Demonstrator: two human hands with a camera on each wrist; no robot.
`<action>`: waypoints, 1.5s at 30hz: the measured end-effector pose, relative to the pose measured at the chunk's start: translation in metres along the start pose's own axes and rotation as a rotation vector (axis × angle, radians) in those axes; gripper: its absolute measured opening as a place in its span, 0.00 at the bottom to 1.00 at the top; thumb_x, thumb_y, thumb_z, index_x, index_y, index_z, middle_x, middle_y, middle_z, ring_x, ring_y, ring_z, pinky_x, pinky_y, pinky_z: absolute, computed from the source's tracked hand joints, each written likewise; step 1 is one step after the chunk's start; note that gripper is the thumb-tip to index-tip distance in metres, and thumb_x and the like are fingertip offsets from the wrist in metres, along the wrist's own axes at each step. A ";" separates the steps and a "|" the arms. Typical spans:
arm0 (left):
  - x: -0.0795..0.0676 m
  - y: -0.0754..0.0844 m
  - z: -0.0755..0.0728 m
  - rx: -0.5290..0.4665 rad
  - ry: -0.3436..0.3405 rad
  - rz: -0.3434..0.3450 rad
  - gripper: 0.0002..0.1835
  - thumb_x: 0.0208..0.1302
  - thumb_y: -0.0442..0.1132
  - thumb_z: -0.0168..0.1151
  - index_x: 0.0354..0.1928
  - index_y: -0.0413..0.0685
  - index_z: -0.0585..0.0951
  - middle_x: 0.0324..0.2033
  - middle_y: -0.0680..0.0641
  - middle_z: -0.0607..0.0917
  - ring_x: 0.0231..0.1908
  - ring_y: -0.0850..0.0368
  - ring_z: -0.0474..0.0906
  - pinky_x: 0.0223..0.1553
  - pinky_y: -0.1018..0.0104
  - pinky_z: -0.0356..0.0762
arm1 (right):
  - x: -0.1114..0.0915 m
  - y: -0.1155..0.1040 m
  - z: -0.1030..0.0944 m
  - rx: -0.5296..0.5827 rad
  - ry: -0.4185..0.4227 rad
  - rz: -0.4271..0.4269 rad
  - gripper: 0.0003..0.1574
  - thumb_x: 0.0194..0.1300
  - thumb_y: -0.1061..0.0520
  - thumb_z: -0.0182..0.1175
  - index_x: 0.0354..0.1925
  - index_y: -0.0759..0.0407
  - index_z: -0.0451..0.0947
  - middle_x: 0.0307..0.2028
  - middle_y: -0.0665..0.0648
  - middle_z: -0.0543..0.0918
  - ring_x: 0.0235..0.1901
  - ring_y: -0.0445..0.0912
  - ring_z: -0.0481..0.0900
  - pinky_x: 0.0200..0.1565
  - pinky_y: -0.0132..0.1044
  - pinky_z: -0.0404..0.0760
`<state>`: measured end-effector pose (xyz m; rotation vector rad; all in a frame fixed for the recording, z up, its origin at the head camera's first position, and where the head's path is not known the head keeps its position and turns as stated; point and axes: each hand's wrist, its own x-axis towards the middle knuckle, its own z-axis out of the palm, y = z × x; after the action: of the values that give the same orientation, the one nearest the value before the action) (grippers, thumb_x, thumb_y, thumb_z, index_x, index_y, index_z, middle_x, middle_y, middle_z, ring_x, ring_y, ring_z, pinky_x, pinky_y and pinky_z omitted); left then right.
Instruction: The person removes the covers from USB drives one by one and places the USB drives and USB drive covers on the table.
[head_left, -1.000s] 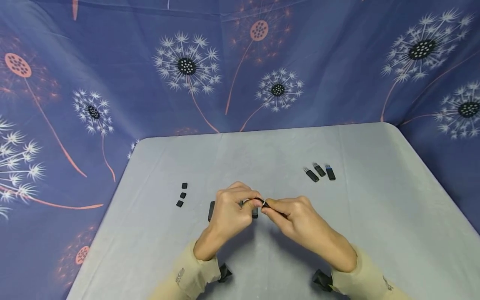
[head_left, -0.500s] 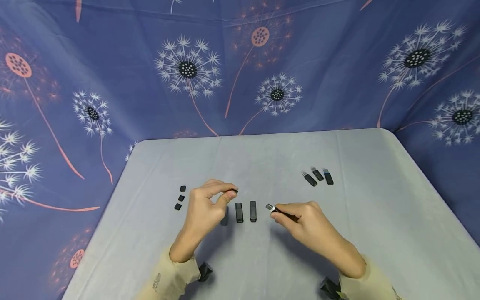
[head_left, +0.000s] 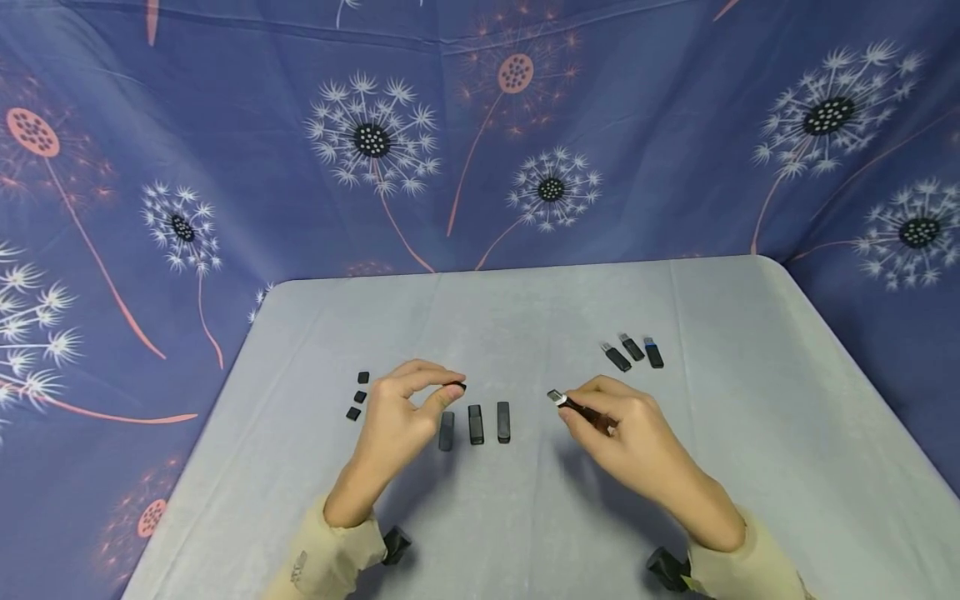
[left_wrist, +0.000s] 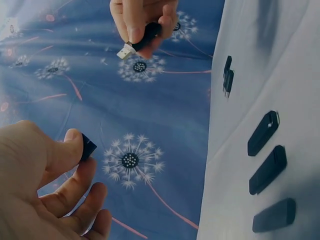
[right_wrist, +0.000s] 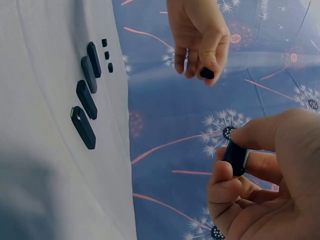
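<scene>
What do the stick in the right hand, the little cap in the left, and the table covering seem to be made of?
The stick: body probably plastic, smooth and black with a faint sheen; its plug looks metal, being bright and silvery. The cap: likely plastic too, black with crisp edges. The table covering: seemingly matte cloth, given its faint creases, though not certainly.

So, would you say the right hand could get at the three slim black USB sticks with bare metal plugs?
Probably yes: nothing stands between the right hand and those three sticks, though it holds another stick.
</scene>
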<state>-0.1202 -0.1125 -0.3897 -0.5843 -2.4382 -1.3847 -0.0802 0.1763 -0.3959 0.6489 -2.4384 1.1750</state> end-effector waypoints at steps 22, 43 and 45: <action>-0.015 -0.038 -0.031 0.169 0.012 -0.189 0.09 0.55 0.42 0.80 0.38 0.53 0.91 0.36 0.56 0.91 0.43 0.57 0.87 0.44 0.59 0.83 | 0.005 0.031 -0.013 -0.124 0.043 0.144 0.13 0.62 0.64 0.72 0.46 0.57 0.88 0.35 0.50 0.89 0.29 0.37 0.81 0.32 0.29 0.81; -0.040 -0.097 -0.067 0.372 0.015 -0.351 0.06 0.57 0.38 0.79 0.36 0.46 0.91 0.31 0.49 0.92 0.35 0.52 0.87 0.33 0.69 0.77 | -0.003 0.075 -0.032 -0.188 0.087 0.285 0.11 0.62 0.62 0.74 0.44 0.63 0.87 0.32 0.55 0.84 0.30 0.40 0.82 0.32 0.21 0.78; -0.041 -0.100 -0.069 0.363 0.005 -0.367 0.06 0.58 0.38 0.78 0.37 0.46 0.91 0.31 0.48 0.92 0.34 0.51 0.88 0.31 0.70 0.78 | -0.004 0.077 -0.035 -0.190 0.085 0.303 0.13 0.62 0.62 0.74 0.45 0.63 0.87 0.33 0.55 0.84 0.30 0.42 0.83 0.32 0.21 0.78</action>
<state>-0.1285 -0.2266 -0.4473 -0.0483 -2.7956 -1.0056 -0.1147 0.2470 -0.4261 0.1743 -2.5949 1.0327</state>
